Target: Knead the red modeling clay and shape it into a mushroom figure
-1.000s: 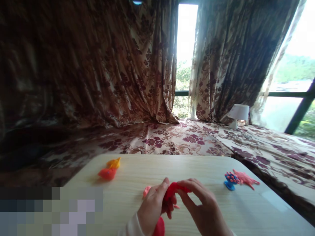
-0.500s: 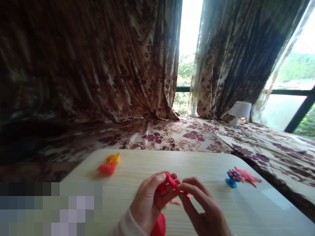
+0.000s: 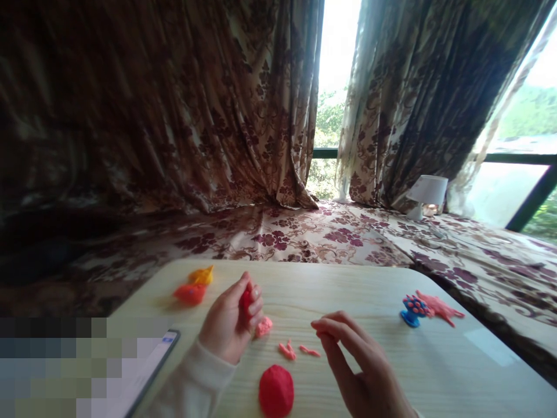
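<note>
My left hand (image 3: 226,325) is curled around a piece of red modelling clay (image 3: 248,302), partly hidden by the fingers, above the pale wooden table (image 3: 348,284). My right hand (image 3: 363,363) hovers apart from it to the right, thumb and fingertips pinched together; whether a small bit sits between them I cannot make out. Below and between the hands lies a rounded red clay lump (image 3: 276,391). Thin pink clay scraps (image 3: 287,349) rest just above that lump, and a crumpled pink clay piece (image 3: 263,327) lies beside my left hand.
Back left on the table are an orange-red clay lump (image 3: 190,294) and a yellow one (image 3: 202,275). A blue clay stand with pink dots (image 3: 411,312) touches a flat pink clay piece (image 3: 441,307) at right. A phone (image 3: 156,366) lies at left; a lamp (image 3: 429,190) stands behind.
My hands have parted. The left moved up and left, closing around the red clay; the right stays pinched near its place. The red lump and pink scraps are now uncovered.
</note>
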Available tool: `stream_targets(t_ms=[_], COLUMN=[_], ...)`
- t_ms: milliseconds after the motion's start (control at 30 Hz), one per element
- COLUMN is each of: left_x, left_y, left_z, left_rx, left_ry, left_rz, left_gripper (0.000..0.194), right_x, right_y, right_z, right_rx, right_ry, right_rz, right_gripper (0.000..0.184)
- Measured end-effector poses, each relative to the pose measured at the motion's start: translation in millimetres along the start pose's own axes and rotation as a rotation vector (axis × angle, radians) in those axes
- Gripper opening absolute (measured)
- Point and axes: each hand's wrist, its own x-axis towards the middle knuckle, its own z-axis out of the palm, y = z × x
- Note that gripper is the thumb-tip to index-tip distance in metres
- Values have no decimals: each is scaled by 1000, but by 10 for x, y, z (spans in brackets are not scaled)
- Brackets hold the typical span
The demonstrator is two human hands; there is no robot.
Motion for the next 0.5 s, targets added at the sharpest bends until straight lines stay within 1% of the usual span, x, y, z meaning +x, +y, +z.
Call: stream_targets(t_ms=[133, 267, 333, 400, 500], left_x=[12, -41, -57, -52, -8], left_y=[18, 0, -52, -130, -227], left_z=[-26, -1, 22, 40, 23], left_rx=[22, 52, 89, 146, 279], left_ry=[27, -5, -33, -44, -16], left_rz=[30, 21, -25, -72, -61], left_gripper=[50, 55, 49, 38, 18], right_x=[7, 6, 5, 4, 3], right_y=[5, 12, 18, 28, 50], right_z=[-4, -3, 1, 5, 8], right_rx=[-5, 17, 18, 8, 3], right_ry=[-34, -33, -30, -21, -21], right_rz=[-10, -8, -1, 8, 18], right_gripper=[20, 20, 21, 22, 23])
